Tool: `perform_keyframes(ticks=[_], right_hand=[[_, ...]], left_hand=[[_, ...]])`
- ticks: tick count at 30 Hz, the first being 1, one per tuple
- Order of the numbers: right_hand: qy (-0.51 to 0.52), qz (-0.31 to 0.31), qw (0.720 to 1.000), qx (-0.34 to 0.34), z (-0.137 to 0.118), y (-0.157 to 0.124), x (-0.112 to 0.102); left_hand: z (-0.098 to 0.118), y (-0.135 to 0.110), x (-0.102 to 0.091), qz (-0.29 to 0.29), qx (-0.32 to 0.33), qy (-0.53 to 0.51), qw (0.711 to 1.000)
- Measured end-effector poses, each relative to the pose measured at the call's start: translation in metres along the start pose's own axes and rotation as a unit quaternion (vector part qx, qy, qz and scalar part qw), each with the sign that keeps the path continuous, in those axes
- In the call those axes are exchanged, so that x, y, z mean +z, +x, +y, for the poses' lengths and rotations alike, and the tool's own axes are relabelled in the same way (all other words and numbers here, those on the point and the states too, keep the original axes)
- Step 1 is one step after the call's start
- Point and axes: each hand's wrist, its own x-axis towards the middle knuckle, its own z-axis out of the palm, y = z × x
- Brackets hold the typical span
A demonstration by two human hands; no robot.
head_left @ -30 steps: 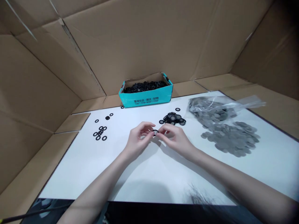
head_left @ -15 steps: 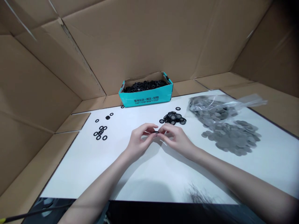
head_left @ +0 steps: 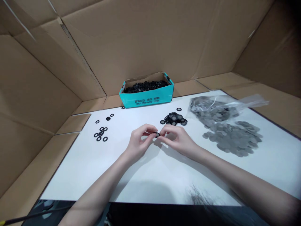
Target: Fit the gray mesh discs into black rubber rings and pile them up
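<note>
My left hand (head_left: 140, 142) and my right hand (head_left: 178, 139) meet above the middle of the white table (head_left: 82, 166). Both pinch one small black ring (head_left: 157, 134) between their fingertips. Whether a grey disc sits inside the ring I cannot tell. Just beyond my right hand lies a small pile of black rings with grey centres (head_left: 175, 118). A heap of loose grey discs (head_left: 234, 137) lies to the right.
A teal box (head_left: 147, 97) full of black rings stands at the back. Loose black rings (head_left: 101, 133) are scattered at the left. A clear plastic bag (head_left: 218, 108) of grey discs lies at the back right. Cardboard walls (head_left: 150, 40) surround the table.
Both hands stay together on the ring, shifting their fingers slightly. The view has moved a little.
</note>
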Motion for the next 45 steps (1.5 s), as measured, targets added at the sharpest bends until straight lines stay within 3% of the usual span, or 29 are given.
perform_keyframes(ticks=[14, 26, 32, 40, 45], right_hand=[[-0.013, -0.012, 1.0, -0.012, 0.002, 0.0, -0.002], [-0.025, -0.001, 0.999, -0.026, 0.003, 0.0, -0.001], [-0.028, 0.009, 0.998, -0.054, 0.005, 0.001, -0.002], [-0.043, 0.012, 0.997, -0.056, 0.009, -0.001, 0.001], [-0.056, 0.007, 0.997, -0.059, 0.01, 0.0, 0.0]], left_hand=[[0.001, 0.001, -0.003, -0.029, 0.014, 0.028, 0.999], [-0.002, 0.001, -0.004, -0.046, 0.093, 0.113, 0.988], [-0.004, 0.002, -0.002, -0.013, 0.122, 0.117, 0.985], [-0.003, 0.003, -0.003, -0.055, 0.113, 0.13, 0.984], [-0.006, 0.001, -0.002, -0.052, 0.073, 0.111, 0.99]])
